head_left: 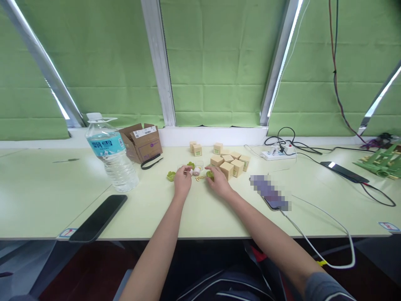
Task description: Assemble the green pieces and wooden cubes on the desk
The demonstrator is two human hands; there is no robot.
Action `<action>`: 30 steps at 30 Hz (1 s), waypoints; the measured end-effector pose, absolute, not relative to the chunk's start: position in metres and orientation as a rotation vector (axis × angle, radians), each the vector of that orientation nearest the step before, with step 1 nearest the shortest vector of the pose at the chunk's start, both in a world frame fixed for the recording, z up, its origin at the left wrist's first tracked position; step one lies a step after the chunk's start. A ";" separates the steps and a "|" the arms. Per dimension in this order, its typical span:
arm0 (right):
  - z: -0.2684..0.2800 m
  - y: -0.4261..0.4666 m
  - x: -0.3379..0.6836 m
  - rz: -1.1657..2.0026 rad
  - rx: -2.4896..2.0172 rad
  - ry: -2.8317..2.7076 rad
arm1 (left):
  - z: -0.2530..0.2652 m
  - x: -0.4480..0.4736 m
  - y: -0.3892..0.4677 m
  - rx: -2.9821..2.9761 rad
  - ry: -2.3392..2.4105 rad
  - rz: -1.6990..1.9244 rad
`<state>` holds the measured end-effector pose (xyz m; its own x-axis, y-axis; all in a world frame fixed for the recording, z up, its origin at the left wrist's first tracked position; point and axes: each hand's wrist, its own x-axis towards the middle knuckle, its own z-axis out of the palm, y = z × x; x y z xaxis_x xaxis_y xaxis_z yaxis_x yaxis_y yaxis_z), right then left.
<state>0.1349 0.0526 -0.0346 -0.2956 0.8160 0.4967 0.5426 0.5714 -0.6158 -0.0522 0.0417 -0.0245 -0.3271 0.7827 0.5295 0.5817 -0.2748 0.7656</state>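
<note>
My left hand (182,180) is over the table with its fingers bent together beside small round white-and-pink pieces (196,171). What its fingertips hold, if anything, is too small to make out. To its left lies a green flower-shaped piece (171,176), and another green piece (190,164) shows just beyond the fingertips. My right hand (218,182) has thumb and fingers apart around a green piece (210,174), close to it or touching it. Between the hands lies a small yellow piece (199,178). Several small tan boxes (227,169) are grouped beyond my right hand.
On the left stand a large water bottle (112,161) and an open cardboard box (144,144), with a black phone (98,217) nearer the edge. At right are a charging phone (271,193), a power strip (278,154), cables and another dark device (343,172).
</note>
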 end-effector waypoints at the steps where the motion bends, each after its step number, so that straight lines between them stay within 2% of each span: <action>1: -0.034 0.053 0.135 0.410 -1.083 -1.997 | -0.026 -0.052 0.042 1.773 1.767 1.604; 6: -0.032 0.052 0.133 0.306 -1.061 -2.021 | -0.037 -0.045 0.043 2.109 1.679 1.361; 12: -0.024 0.044 0.128 0.161 -0.812 -1.980 | -0.042 -0.045 0.044 2.144 1.700 1.262; 17: -0.016 0.029 0.123 0.328 -0.638 -1.992 | -0.038 -0.047 0.043 2.082 1.776 1.308; 22: -0.022 0.023 0.117 0.533 -0.799 -2.129 | -0.038 -0.050 0.045 1.963 1.855 1.376; 30: -0.027 0.029 0.111 0.444 -1.133 -2.285 | -0.035 -0.049 0.043 1.893 1.898 1.275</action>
<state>0.1108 0.0286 -0.0271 -0.4970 0.8049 0.3244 0.6248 0.5913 -0.5099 -0.0492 0.0430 -0.0352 -0.1778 0.8836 0.4332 0.7354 -0.1732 0.6552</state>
